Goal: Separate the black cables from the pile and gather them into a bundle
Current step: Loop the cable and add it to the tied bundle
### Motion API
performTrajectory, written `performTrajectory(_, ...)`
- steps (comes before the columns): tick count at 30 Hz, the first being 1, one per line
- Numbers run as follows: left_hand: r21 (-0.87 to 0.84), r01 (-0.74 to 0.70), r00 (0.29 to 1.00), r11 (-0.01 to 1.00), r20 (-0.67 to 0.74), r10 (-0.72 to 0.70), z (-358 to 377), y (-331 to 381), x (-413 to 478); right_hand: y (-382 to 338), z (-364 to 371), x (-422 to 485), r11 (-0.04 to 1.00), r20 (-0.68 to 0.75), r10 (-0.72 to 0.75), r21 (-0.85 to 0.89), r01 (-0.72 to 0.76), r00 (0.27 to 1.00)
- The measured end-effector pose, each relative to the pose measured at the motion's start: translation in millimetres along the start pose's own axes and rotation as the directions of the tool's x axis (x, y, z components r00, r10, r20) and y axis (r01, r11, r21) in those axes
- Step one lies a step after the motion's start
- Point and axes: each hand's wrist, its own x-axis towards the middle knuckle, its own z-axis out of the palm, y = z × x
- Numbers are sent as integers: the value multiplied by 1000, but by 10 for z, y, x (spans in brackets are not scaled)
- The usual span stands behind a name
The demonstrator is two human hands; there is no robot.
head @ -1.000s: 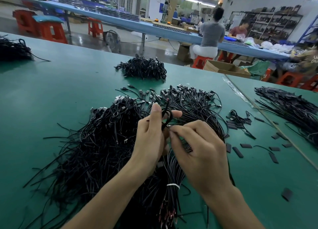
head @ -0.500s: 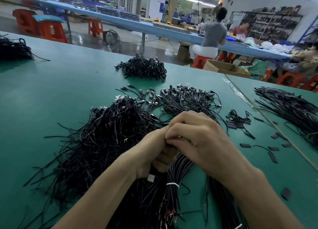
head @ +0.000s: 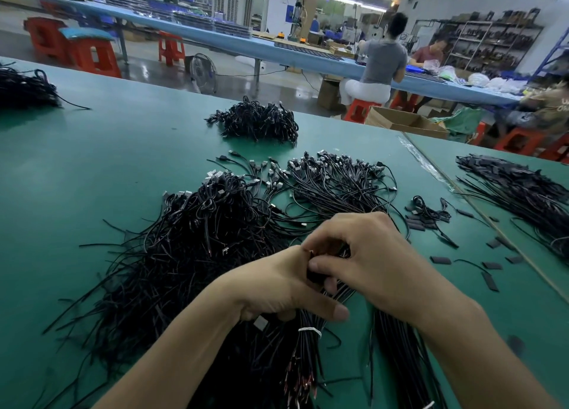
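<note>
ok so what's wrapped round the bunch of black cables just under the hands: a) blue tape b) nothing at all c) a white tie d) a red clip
c: a thin white tie circles the bundle of black cables just below the left hand, which grips them.

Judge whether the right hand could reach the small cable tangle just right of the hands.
Probably yes: bare green table lies between right hand and the small cable tangle, but it grips cables now.
</note>
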Motion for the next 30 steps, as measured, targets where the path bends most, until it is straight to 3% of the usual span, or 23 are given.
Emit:
performTrajectory(4, -66, 9, 999, 998, -47, -12, 36, 6, -7, -59, -21, -23, 995, 6, -51, -88, 51, 999)
performTrajectory(8, 61, 74, 996, 995, -64, -70, 29, -37, 16, -69, -42, -54, 976, 33, -101, -192, 106, 994)
performTrajectory(11, 41, 112, 991, 993, -79, -108, 14, -74, 14, -92, -15, -78, 971, 49, -110, -207, 118, 993)
performTrajectory(23, 227, 263, 964, 938, -40, -261, 89, -154, 48, -90, 38, -94, 976, 241, 60, -219, -6, 969)
performTrajectory(30, 198, 289, 957, 937, -57, -283, 72, -167, 44, -41, 35, -54, 987, 270, 89, -151, -49, 959)
